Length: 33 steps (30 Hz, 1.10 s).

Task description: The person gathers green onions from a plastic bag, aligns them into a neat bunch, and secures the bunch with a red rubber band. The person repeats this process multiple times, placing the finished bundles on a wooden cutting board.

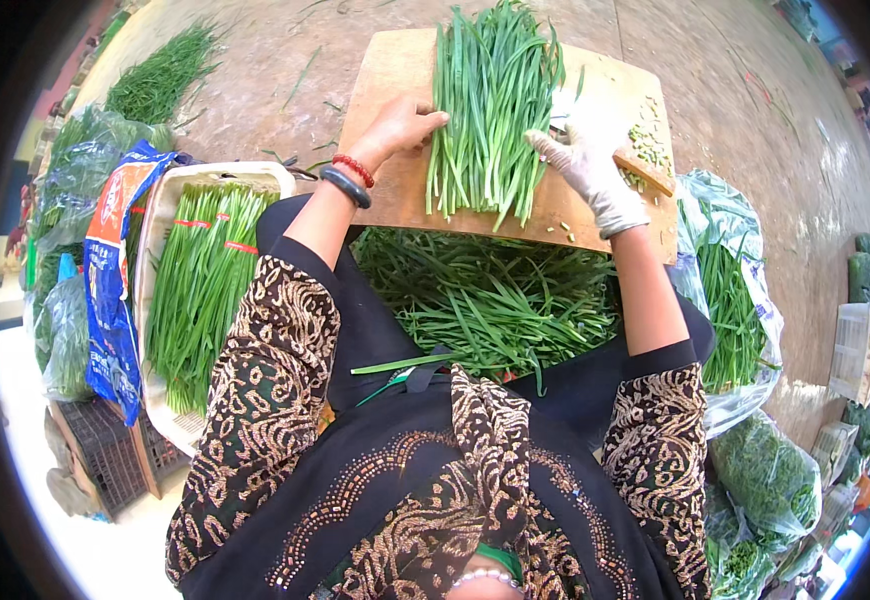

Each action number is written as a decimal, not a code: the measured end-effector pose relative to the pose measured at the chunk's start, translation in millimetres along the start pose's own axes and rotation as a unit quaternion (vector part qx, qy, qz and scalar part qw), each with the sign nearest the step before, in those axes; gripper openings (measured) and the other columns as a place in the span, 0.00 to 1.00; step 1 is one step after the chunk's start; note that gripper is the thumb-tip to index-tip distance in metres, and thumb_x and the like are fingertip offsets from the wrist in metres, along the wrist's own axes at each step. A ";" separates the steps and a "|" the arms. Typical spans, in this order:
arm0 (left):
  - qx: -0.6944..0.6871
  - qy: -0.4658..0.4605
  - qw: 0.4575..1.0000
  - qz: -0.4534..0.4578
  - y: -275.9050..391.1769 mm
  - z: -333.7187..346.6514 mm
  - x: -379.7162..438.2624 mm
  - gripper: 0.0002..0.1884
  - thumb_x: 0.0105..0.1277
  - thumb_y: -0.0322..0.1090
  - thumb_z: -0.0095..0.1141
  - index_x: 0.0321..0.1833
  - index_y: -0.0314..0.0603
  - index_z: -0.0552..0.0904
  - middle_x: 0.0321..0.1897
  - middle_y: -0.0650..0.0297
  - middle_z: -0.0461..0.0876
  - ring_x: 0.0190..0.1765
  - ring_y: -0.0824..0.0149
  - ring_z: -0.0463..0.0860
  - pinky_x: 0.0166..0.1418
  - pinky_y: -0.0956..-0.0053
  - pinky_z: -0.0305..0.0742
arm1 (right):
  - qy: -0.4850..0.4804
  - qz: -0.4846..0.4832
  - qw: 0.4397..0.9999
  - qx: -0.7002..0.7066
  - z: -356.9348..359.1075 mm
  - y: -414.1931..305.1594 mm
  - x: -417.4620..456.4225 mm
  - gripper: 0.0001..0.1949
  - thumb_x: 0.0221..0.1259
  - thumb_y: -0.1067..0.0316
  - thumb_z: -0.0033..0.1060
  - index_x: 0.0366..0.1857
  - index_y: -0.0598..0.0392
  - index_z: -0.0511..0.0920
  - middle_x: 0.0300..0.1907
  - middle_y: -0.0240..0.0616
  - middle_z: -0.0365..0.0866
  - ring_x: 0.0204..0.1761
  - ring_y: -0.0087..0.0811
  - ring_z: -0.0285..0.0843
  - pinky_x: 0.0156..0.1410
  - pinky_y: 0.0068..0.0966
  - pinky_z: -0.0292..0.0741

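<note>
A pile of garlic chives point(491, 112) lies on a wooden board point(393, 75) in front of me, cut ends towards me. My bare left hand point(405, 124) rests at the pile's left edge, thumb and fingertips against the stalks, not closed around them. At the right edge is my right hand point(581, 154), in a whitish glove, its fingers spread and the thumb near the stalks. Beside it, at the board's right, lies a wooden-handled tool point(643, 172), probably a knife; the hand partly hides it. Short stem cuttings point(648, 142) are scattered at the right.
Below the board lie loose chives point(502, 307). At left, a white plastic basket point(143, 300) holds chives bundled with red bands, next to a blue and orange bag point(113, 277). An open plastic bag point(761, 300) of chives stands at right, with bagged greens point(769, 472) nearer me.
</note>
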<state>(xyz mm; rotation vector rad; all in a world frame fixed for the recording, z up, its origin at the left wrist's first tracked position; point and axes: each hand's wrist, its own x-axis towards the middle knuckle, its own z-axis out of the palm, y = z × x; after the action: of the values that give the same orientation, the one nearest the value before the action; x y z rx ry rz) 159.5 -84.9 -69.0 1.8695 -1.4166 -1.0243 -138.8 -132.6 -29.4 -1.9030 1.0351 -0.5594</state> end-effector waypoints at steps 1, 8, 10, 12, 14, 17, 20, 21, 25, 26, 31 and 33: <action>-0.018 -0.001 1.000 0.001 -3.8 3.3 2.8 0.19 0.72 0.46 0.62 0.36 0.32 0.87 0.26 0.62 0.86 0.27 0.69 0.85 0.35 0.71 0.84 | 0.008 -0.035 0.999 -0.034 0.5 6.2 -3.8 0.33 0.68 0.43 0.67 0.65 0.61 0.76 0.58 0.51 0.86 0.58 0.45 0.84 0.66 0.38 0.79; -0.036 -0.054 0.997 0.031 -13.6 17.2 24.8 0.18 0.77 0.45 0.57 0.40 0.36 0.89 0.25 0.65 0.84 0.31 0.74 0.81 0.35 0.74 0.76 | 0.125 -0.102 0.981 -0.106 48.7 3.8 -20.7 0.30 0.69 0.52 0.64 0.66 0.63 0.72 0.57 0.61 0.82 0.60 0.54 0.81 0.71 0.43 0.72; -0.031 -0.064 0.997 -0.005 -22.0 -5.8 23.3 0.18 0.78 0.47 0.57 0.39 0.38 0.87 0.26 0.66 0.83 0.28 0.73 0.80 0.33 0.74 0.76 | 0.173 -0.141 0.970 -0.098 26.1 8.1 -44.5 0.30 0.68 0.54 0.66 0.67 0.61 0.71 0.56 0.59 0.82 0.58 0.55 0.81 0.69 0.42 0.75; 0.023 -0.004 0.998 -0.061 14.9 -18.0 4.4 0.18 0.77 0.46 0.59 0.38 0.36 0.87 0.26 0.66 0.84 0.28 0.75 0.80 0.32 0.76 0.75 | 0.229 -0.176 0.957 -0.018 -17.9 -6.8 -94.4 0.27 0.67 0.59 0.69 0.67 0.57 0.74 0.55 0.51 0.84 0.56 0.50 0.82 0.66 0.38 0.78; 0.037 0.096 0.994 0.047 25.7 -22.4 -3.8 0.16 0.75 0.44 0.61 0.38 0.37 0.87 0.26 0.67 0.83 0.29 0.76 0.79 0.32 0.77 0.74 | 0.302 -0.127 0.944 -0.033 -71.2 -2.9 -145.9 0.17 0.69 0.65 0.65 0.59 0.57 0.82 0.50 0.46 0.88 0.52 0.39 0.86 0.62 0.32 0.79; 0.018 0.172 0.980 0.099 63.7 -1.2 -47.0 0.15 0.73 0.42 0.65 0.34 0.36 0.87 0.23 0.71 0.79 0.27 0.79 0.73 0.31 0.77 0.70 | 0.397 0.086 0.900 0.160 -128.1 20.2 -240.9 0.17 0.76 0.62 0.57 0.60 0.60 0.83 0.54 0.42 0.89 0.53 0.31 0.87 0.62 0.28 0.79; 0.107 0.022 0.990 0.090 88.1 56.3 -92.6 0.24 0.69 0.50 0.67 0.26 0.33 0.84 0.15 0.65 0.70 0.23 0.74 0.66 0.28 0.67 0.65 | 0.482 0.199 0.844 0.128 -141.8 68.1 -336.6 0.20 0.80 0.58 0.55 0.63 0.60 0.81 0.56 0.42 0.87 0.52 0.30 0.86 0.61 0.27 0.79; 0.197 -0.064 0.971 0.120 83.8 67.7 -100.8 0.29 0.66 0.55 0.68 0.21 0.32 0.82 0.13 0.56 0.70 0.20 0.68 0.71 0.28 0.65 0.69 | 0.491 0.233 0.832 0.110 -139.0 89.2 -362.8 0.20 0.80 0.56 0.55 0.64 0.60 0.80 0.56 0.42 0.87 0.51 0.29 0.86 0.60 0.26 0.80; 0.265 -0.118 0.956 0.039 89.8 90.1 -147.3 0.29 0.67 0.57 0.65 0.20 0.33 0.84 0.16 0.48 0.80 0.23 0.48 0.82 0.35 0.55 0.77 | 0.459 0.285 0.829 0.144 -108.1 153.0 -407.2 0.20 0.80 0.55 0.56 0.62 0.59 0.81 0.49 0.37 0.88 0.42 0.21 0.84 0.50 0.20 0.80; 0.224 -0.125 0.966 0.021 85.0 93.0 -147.1 0.27 0.70 0.54 0.63 0.25 0.33 0.86 0.15 0.54 0.81 0.20 0.59 0.81 0.30 0.63 0.75 | 0.444 0.282 0.839 0.137 -103.3 158.7 -406.3 0.20 0.80 0.55 0.56 0.63 0.58 0.80 0.49 0.37 0.89 0.42 0.22 0.84 0.50 0.20 0.80; -0.075 -0.101 0.990 -0.060 51.8 110.2 -129.3 0.20 0.79 0.48 0.55 0.42 0.34 0.88 0.22 0.62 0.86 0.20 0.75 0.81 0.23 0.81 0.73 | 0.428 0.264 0.859 0.096 -111.8 146.4 -383.7 0.17 0.79 0.60 0.57 0.61 0.59 0.81 0.49 0.39 0.88 0.44 0.25 0.85 0.51 0.23 0.81; -0.174 -0.062 0.978 -0.099 56.2 115.7 -125.9 0.22 0.80 0.50 0.55 0.39 0.36 0.87 0.21 0.62 0.85 0.18 0.74 0.80 0.21 0.81 0.72 | 0.451 0.211 0.863 0.089 -120.7 158.4 -382.3 0.18 0.77 0.59 0.60 0.61 0.61 0.81 0.51 0.43 0.88 0.49 0.28 0.86 0.55 0.25 0.80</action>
<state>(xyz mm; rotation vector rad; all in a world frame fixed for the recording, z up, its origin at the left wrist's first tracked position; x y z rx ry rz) 14.8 21.5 -57.0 1.7329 -1.0472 -1.4070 -505.1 84.8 -95.1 -1.1445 1.8459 -1.2820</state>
